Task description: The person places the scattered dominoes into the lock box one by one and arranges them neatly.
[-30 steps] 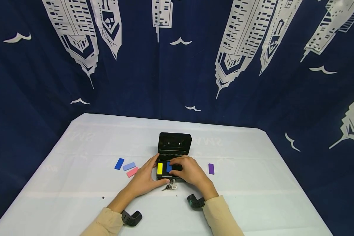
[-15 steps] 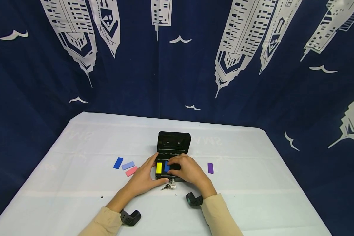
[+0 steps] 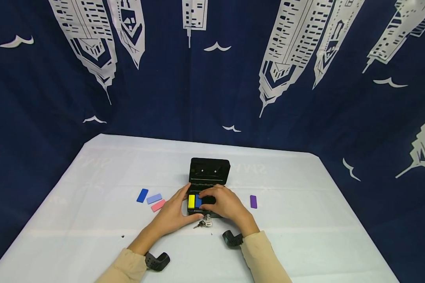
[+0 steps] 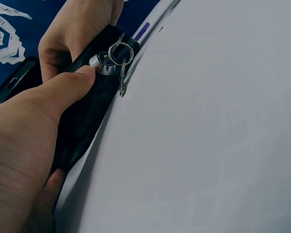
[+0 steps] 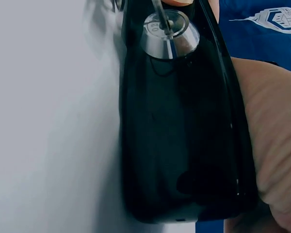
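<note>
Where the white table (image 3: 297,220) meets a navy curtain (image 3: 233,78) printed with white towers, I see a black box (image 3: 209,173) mid-table, lid up. My left hand (image 3: 173,214) grips its left side, fingers curled round it, thumb by the lock (image 4: 103,62). My right hand (image 3: 224,204) covers the tray; its fingers' state I cannot tell. Loose tiles (image 3: 154,199) lie to the left.

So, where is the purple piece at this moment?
In the head view, the purple piece lies flat on the white table, just to the right of the right hand and the open black box.
</note>
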Motion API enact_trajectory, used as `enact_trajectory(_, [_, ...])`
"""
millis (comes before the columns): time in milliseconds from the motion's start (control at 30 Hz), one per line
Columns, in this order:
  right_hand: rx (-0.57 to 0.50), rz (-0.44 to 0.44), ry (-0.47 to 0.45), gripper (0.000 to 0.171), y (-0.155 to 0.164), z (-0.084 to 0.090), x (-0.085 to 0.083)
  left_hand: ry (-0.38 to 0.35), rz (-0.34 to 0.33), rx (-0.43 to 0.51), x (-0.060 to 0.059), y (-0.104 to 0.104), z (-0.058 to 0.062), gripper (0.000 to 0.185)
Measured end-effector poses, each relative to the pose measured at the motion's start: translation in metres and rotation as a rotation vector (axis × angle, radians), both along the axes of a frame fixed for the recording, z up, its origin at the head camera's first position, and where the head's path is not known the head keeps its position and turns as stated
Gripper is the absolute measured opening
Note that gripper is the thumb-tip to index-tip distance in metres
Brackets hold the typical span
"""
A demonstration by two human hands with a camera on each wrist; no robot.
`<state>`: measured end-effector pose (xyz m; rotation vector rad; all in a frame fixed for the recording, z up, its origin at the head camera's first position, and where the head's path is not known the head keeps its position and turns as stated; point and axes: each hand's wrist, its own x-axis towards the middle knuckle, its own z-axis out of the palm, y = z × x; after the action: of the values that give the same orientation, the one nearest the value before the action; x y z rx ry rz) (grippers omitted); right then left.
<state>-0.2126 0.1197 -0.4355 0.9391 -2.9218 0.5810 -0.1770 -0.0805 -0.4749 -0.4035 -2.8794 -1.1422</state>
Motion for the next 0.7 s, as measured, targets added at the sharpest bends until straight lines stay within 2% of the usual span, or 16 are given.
enact_trajectory(700, [0.003,-0.01,0.004,0.038,0.0001,-0.003,-0.0012,0.031,-0.016,0.014,0.001,-0.001,-0.0003,0.103])
